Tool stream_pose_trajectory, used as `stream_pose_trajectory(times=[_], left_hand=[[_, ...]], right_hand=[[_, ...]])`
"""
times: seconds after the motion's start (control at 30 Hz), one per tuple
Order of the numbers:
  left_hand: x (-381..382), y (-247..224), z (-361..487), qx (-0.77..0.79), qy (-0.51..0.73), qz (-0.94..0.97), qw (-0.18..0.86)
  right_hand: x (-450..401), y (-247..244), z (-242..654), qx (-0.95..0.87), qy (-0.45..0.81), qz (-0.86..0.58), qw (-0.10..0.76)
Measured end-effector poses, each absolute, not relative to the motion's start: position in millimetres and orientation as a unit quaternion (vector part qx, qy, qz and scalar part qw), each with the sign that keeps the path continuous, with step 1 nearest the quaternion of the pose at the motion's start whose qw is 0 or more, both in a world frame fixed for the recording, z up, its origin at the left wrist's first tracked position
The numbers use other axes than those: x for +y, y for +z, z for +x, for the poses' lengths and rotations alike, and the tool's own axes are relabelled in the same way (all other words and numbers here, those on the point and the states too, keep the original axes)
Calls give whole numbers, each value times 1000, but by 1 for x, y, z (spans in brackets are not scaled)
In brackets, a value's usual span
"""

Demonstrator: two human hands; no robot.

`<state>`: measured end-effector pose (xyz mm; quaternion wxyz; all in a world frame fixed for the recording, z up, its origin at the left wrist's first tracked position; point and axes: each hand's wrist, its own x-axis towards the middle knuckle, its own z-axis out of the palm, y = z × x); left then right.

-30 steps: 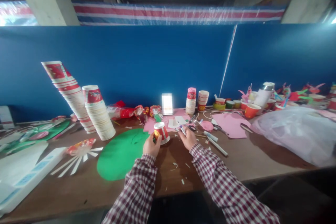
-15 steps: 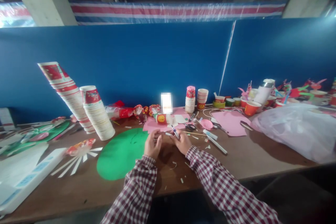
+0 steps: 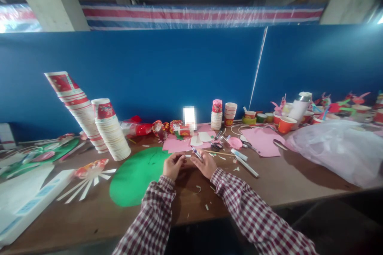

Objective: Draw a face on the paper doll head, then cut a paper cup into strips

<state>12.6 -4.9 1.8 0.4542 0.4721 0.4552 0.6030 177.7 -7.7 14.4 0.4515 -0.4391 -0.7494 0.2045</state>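
Observation:
My right hand (image 3: pixel 206 164) is closed around a slim pen (image 3: pixel 196 153) with a white body and a dark blue part, pointing up and to the left. My left hand (image 3: pixel 172 166) pinches a small white piece (image 3: pixel 188 155) between thumb and fingertips; I cannot tell if it is a cap or paper. Both hands are just above the brown table, a small gap apart. Beyond them are pink paper sheets (image 3: pixel 170 144), white paper scraps (image 3: pixel 196 140), black-handled scissors (image 3: pixel 216 146) and a paper cup (image 3: pixel 186 130) on its side.
A green paper disc (image 3: pixel 131 179) lies left of my hands. Tall leaning stacks of paper cups (image 3: pixel 112 131) stand behind it, with a cut cup (image 3: pixel 89 171) nearby. Glue sticks (image 3: pixel 247 166) lie at right, before a plastic bag (image 3: pixel 338 151). A blue partition (image 3: pixel 155 67) closes the back.
The small white piece, which was by my right hand, is now at my left fingertips. My left fingers have closed into a pinch. The lying cup has shifted slightly back.

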Motion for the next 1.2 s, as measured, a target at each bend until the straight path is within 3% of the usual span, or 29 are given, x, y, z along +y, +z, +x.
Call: stream_pose_trajectory(times=[0.5,1.2], left_hand=[[3,6,3,406,725,262,490],[5,-8,5,442,657,402,460]], right_hand=[[-3,8,181,-747,106,-489,438],[2,2,181,-768,60,-453,448]])
